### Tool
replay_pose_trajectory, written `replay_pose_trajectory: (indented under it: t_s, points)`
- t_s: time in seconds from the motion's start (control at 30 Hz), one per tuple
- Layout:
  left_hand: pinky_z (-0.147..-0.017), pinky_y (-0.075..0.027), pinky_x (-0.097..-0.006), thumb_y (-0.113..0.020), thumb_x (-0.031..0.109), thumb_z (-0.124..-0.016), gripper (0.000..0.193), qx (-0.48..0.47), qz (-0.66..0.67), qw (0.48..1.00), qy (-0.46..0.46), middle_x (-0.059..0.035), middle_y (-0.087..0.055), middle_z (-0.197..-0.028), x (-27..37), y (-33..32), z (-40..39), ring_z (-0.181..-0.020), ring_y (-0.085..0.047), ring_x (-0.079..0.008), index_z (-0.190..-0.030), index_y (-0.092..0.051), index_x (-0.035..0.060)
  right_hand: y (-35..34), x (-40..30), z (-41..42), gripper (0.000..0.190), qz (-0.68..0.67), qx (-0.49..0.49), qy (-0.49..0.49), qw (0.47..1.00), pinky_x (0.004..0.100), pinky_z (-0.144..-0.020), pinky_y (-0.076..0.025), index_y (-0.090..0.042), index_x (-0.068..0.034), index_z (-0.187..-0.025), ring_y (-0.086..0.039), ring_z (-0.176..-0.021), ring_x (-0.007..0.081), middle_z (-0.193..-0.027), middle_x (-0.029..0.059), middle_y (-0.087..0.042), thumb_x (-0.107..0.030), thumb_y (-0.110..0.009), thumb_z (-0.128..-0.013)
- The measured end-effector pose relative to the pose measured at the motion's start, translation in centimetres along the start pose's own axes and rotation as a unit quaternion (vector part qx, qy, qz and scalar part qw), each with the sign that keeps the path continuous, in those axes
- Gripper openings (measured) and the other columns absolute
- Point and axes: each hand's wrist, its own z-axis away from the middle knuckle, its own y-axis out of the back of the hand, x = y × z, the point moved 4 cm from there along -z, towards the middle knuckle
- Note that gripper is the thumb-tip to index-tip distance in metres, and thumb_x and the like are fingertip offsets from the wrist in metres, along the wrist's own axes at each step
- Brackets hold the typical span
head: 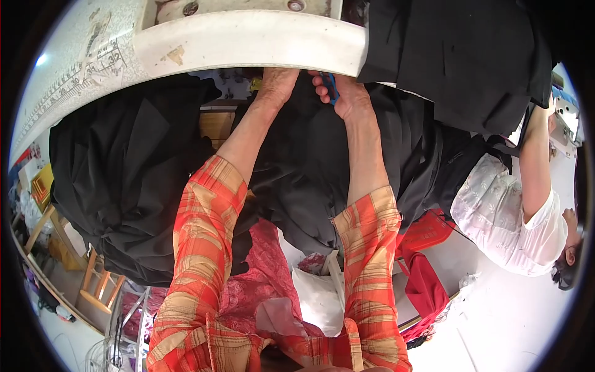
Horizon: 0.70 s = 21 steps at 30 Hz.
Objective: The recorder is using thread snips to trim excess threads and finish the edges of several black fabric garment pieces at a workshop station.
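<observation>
My right hand (346,93) grips a slim blue tool (331,88), perhaps thread snips; its tip is hidden. Only the wrist and back of my left hand (281,79) show, a little to the left. Its fingers disappear beneath the edge of a white worktable (251,44), so what they hold or touch is hidden. Black cloth (307,158) hangs in folds below both hands and spreads out to either side. A second large bunch of black cloth (135,172) hangs to the left of my left forearm.
A printed measuring scale (79,79) runs along the table at left. More black cloth (465,60) drapes over the table's right side. A person in a white patterned top (497,218) works at far right, near a white sewing machine (566,114). A wooden stool (100,283) stands lower left.
</observation>
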Motion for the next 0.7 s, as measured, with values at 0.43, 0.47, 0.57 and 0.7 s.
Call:
replay_pose_trajectory:
  t_s: [0.43,0.47,0.57,0.7]
  points:
    - [-0.071,-0.041,-0.033,-0.046,0.022,-0.085,0.025,-0.008,-0.03,0.999,0.018,-0.0097,-0.056,-0.078,-1.8,1.3,-0.6,-0.075,-0.053,-0.0207,-0.092,-0.055,-0.0003,0.5,0.6,0.0,0.017,-0.108,0.037,0.003,0.993,0.0188,-0.033,-0.021,-0.052,-0.008,-0.081,-0.039,-0.045,0.0057,-0.066,0.0017,-0.05,-0.024,-0.047,-0.088]
    - [-0.071,-0.041,-0.033,-0.046,0.022,-0.085,0.025,-0.01,-0.03,0.999,0.018,-0.0097,-0.056,-0.078,-3.5,1.7,-1.3,-0.075,-0.053,-0.0207,-0.092,-0.055,-0.0003,0.3,0.5,0.2,0.017,-0.057,0.038,0.016,0.998,0.0187,-0.033,-0.021,-0.052,-0.008,-0.082,-0.038,-0.045,0.006,-0.067,0.0019,-0.051,-0.024,-0.047,-0.088]
    - [-0.067,-0.04,-0.0307,-0.049,0.019,-0.084,0.019,0.078,-0.171,0.97,-0.153,-0.007,-0.054,-0.075,-5.0,3.8,-2.2,-0.071,-0.05,-0.0169,-0.089,-0.054,0.0009,-0.8,0.6,0.7,0.022,0.021,0.038,0.067,0.997,0.0209,-0.035,-0.028,-0.054,-0.005,-0.079,-0.042,-0.044,0.0087,-0.067,0.0044,-0.056,-0.024,-0.047,-0.086]
    - [-0.056,-0.035,-0.0258,-0.056,0.022,-0.083,0.014,0.039,0.227,0.956,0.181,-0.0007,-0.051,-0.071,-6.7,3.8,-2.3,-0.061,-0.043,-0.0112,-0.083,-0.055,0.0075,-1.2,0.2,3.2,0.027,0.253,0.117,0.257,0.926,0.0301,-0.048,-0.044,-0.059,0.0,-0.076,-0.055,-0.048,0.0195,-0.059,0.0115,-0.058,-0.023,-0.049,-0.086]
